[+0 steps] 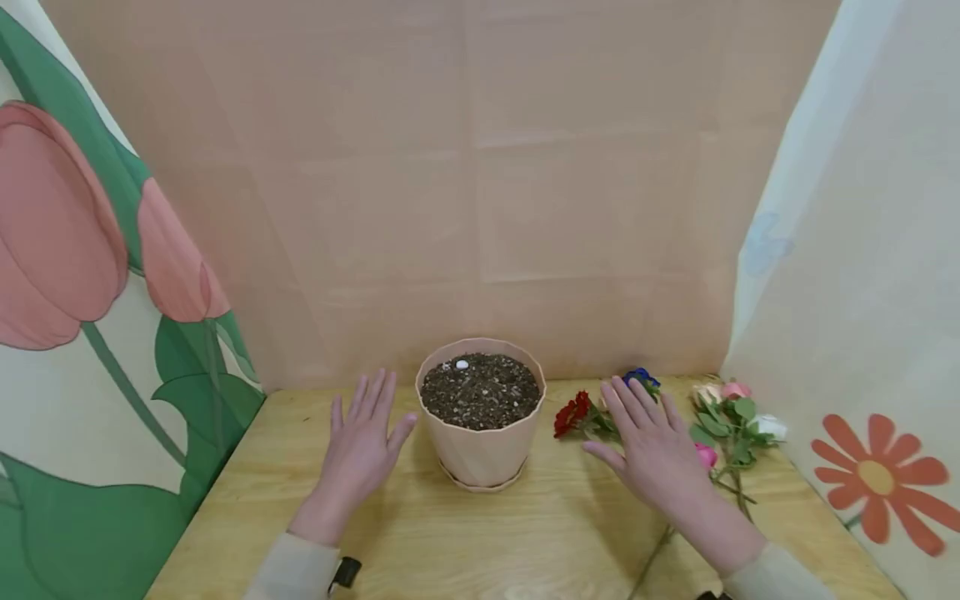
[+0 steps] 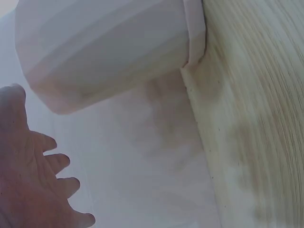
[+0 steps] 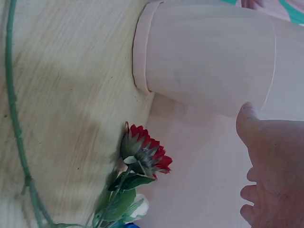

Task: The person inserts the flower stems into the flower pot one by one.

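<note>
A pale pink flowerpot filled with dark soil stands on its saucer in the middle of the wooden table. On the soil lies a small white piece. My left hand is held palm down over the table, left of the pot, fingers straight and spread, holding nothing. To the pot's right, my right hand is likewise flat and empty, overlapping part of the flowers in the head view. A red flower and a blue flower lie around its fingertips. The pot's side fills the upper left wrist view.
At the right lie several more flowers with leaves, among them a white one and a bright pink one. Long green stems stretch toward the table's front. A pinkish backdrop rises behind, with flower-printed sheets at both sides.
</note>
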`<act>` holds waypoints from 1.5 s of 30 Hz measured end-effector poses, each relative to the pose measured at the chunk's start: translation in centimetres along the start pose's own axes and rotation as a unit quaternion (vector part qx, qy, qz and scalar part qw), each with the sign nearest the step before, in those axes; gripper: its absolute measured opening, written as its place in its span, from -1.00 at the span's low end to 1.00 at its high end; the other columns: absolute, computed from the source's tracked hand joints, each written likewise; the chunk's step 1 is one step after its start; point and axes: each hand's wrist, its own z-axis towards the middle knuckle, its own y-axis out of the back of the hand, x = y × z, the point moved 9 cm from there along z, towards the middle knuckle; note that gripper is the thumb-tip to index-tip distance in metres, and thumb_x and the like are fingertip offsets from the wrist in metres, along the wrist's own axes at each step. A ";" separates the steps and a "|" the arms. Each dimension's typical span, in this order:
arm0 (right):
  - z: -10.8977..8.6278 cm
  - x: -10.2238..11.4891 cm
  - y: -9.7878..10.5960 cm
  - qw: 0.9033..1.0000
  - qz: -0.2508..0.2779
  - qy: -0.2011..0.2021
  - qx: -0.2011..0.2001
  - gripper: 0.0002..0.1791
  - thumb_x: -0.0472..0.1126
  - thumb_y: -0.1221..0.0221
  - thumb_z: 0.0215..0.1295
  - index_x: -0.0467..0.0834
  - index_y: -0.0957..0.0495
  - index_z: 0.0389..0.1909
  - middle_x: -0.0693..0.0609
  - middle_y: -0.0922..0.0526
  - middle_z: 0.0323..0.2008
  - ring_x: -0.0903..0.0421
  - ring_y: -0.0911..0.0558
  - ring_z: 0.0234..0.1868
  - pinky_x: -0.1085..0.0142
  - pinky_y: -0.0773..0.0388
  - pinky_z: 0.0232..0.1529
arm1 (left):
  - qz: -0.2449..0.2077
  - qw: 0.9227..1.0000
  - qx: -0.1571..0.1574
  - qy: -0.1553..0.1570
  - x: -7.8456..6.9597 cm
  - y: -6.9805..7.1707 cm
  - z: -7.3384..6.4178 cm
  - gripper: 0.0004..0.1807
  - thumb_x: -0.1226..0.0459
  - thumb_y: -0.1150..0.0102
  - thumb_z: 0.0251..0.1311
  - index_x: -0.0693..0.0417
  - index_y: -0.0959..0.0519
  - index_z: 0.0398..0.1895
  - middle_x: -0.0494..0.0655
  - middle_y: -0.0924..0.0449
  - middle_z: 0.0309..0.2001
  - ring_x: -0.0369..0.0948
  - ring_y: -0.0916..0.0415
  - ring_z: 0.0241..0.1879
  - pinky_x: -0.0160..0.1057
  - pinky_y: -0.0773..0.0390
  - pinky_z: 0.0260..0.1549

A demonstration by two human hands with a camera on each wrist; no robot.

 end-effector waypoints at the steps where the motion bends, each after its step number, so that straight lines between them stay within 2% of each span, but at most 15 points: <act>1: -0.1 -0.1 0.0 1.000 -0.001 -0.001 0.002 0.04 0.35 -0.24 0.55 -0.23 -0.17 0.75 -0.24 -0.21 0.71 -0.32 -0.13 0.71 -0.33 0.14 0.68 | -0.006 1.000 -0.002 0.001 0.0 -0.1 0.1 -0.09 -0.29 0.28 0.72 0.04 0.10 0.84 0.04 0.22 0.80 0.11 0.34 0.76 0.41 0.41 0.61; 4: -0.4 -0.3 -0.1 1.000 -0.007 -0.003 0.005 0.05 0.38 -0.21 0.54 -0.25 -0.20 0.74 -0.25 -0.22 0.70 -0.33 -0.16 0.69 -0.36 0.08 0.65 | -0.026 1.000 -0.008 0.004 0.0 -0.3 0.3 -0.09 -0.28 0.28 0.72 0.07 0.09 0.84 0.06 0.20 0.80 0.12 0.33 0.76 0.41 0.40 0.61; 7: -0.8 -0.7 -0.1 1.000 -0.003 -0.010 0.007 0.06 0.39 -0.21 0.54 -0.27 -0.21 0.72 -0.27 -0.20 0.70 -0.34 -0.15 0.69 -0.36 0.11 0.66 | -0.051 0.999 -0.014 0.004 -0.2 -0.5 0.6 -0.09 -0.27 0.27 0.73 0.09 0.09 0.83 0.08 0.18 0.79 0.13 0.32 0.76 0.42 0.41 0.61; 11: -1.4 -1.1 -0.1 1.000 0.001 -0.013 0.001 0.07 0.39 -0.20 0.55 -0.29 -0.20 0.72 -0.29 -0.18 0.70 -0.36 -0.16 0.68 -0.33 0.20 0.68 | -0.077 0.997 -0.008 0.009 -0.4 -1.0 0.8 -0.09 -0.27 0.28 0.73 0.07 0.12 0.84 0.04 0.19 0.80 0.10 0.34 0.76 0.39 0.44 0.61; 15: -1.9 -1.2 0.0 1.000 -0.003 -0.011 -0.005 0.06 0.39 -0.21 0.54 -0.29 -0.21 0.72 -0.28 -0.21 0.69 -0.36 -0.19 0.67 -0.32 0.16 0.68 | -0.103 0.995 -0.003 0.017 -0.5 -1.5 0.9 -0.11 -0.26 0.29 0.73 0.02 0.15 0.85 0.01 0.21 0.80 0.07 0.35 0.76 0.37 0.46 0.62; 19: -2.2 -1.5 -0.1 1.000 -0.008 -0.016 0.006 0.06 0.40 -0.19 0.55 -0.26 -0.18 0.74 -0.27 -0.19 0.71 -0.34 -0.18 0.68 -0.29 0.20 0.69 | -0.137 0.990 -0.007 0.021 -0.6 -2.1 1.1 -0.13 -0.23 0.27 0.75 0.00 0.14 0.85 0.02 0.19 0.80 0.10 0.31 0.77 0.37 0.44 0.62; 22: -2.5 -1.6 -0.1 1.000 -0.013 -0.021 0.013 0.06 0.39 -0.19 0.55 -0.25 -0.18 0.74 -0.27 -0.20 0.70 -0.34 -0.18 0.68 -0.31 0.18 0.69 | -0.182 0.983 -0.013 0.026 -0.8 -2.4 1.3 -0.16 -0.20 0.24 0.76 0.01 0.10 0.85 0.06 0.15 0.80 0.12 0.26 0.77 0.38 0.41 0.62; 26: -3.2 -1.8 0.0 0.999 -0.015 -0.031 0.020 0.06 0.39 -0.19 0.56 -0.26 -0.18 0.74 -0.28 -0.19 0.70 -0.34 -0.16 0.69 -0.32 0.18 0.68 | -0.243 0.969 -0.013 0.037 -1.1 -3.2 1.7 -0.19 -0.17 0.27 0.78 0.02 0.08 0.85 0.10 0.13 0.80 0.13 0.22 0.76 0.34 0.40 0.64; 30: -4.1 -2.2 0.0 0.998 -0.008 -0.049 0.028 0.08 0.39 -0.18 0.57 -0.25 -0.11 0.77 -0.29 -0.14 0.71 -0.35 -0.13 0.70 -0.26 0.27 0.70 | -0.292 0.955 -0.014 0.050 -1.2 -3.9 1.9 -0.21 -0.14 0.30 0.80 0.00 0.11 0.85 0.14 0.14 0.79 0.18 0.20 0.75 0.31 0.31 0.66; 32: -4.7 -2.6 0.0 0.998 -0.005 -0.058 0.030 0.09 0.40 -0.17 0.57 -0.24 -0.06 0.78 -0.31 -0.12 0.72 -0.36 -0.12 0.70 -0.22 0.33 0.70 | -0.331 0.942 -0.014 0.059 -1.3 -4.2 1.9 -0.21 -0.15 0.31 0.80 -0.02 0.14 0.86 0.13 0.17 0.80 0.20 0.19 0.75 0.30 0.23 0.66; 35: -5.6 -3.1 0.0 0.997 -0.005 -0.068 0.027 0.10 0.40 -0.17 0.58 -0.24 -0.04 0.78 -0.33 -0.13 0.71 -0.36 -0.12 0.70 -0.15 0.43 0.71 | -0.397 0.915 -0.010 0.075 -1.6 -4.6 2.0 -0.19 -0.18 0.34 0.79 -0.09 0.22 0.87 0.06 0.23 0.81 0.17 0.21 0.75 0.27 0.16 0.66; 39: -6.8 -3.6 -0.1 0.998 -0.014 -0.065 0.010 0.08 0.35 -0.23 0.56 -0.27 -0.10 0.76 -0.35 -0.20 0.68 -0.38 -0.16 0.68 -0.13 0.43 0.71 | -0.458 0.883 -0.024 0.096 -1.9 -5.1 2.2 -0.18 -0.19 0.35 0.79 -0.10 0.26 0.87 0.08 0.25 0.82 0.17 0.22 0.75 0.26 0.16 0.67; 41: -7.4 -4.0 -0.2 0.998 -0.021 -0.066 0.006 0.08 0.34 -0.25 0.54 -0.29 -0.13 0.75 -0.36 -0.22 0.67 -0.40 -0.19 0.66 -0.15 0.39 0.71 | -0.478 0.872 -0.033 0.102 -2.0 -5.3 2.3 -0.19 -0.16 0.33 0.79 -0.08 0.26 0.87 0.11 0.26 0.81 0.18 0.23 0.75 0.27 0.18 0.67; 45: -8.8 -5.0 -0.7 0.996 -0.026 -0.081 0.021 0.09 0.34 -0.27 0.54 -0.32 -0.13 0.74 -0.38 -0.23 0.66 -0.44 -0.22 0.63 -0.18 0.40 0.70 | -0.501 0.857 -0.038 0.113 -2.2 -6.3 2.5 -0.22 -0.11 0.32 0.80 -0.14 0.24 0.87 0.08 0.28 0.82 0.18 0.25 0.75 0.29 0.20 0.66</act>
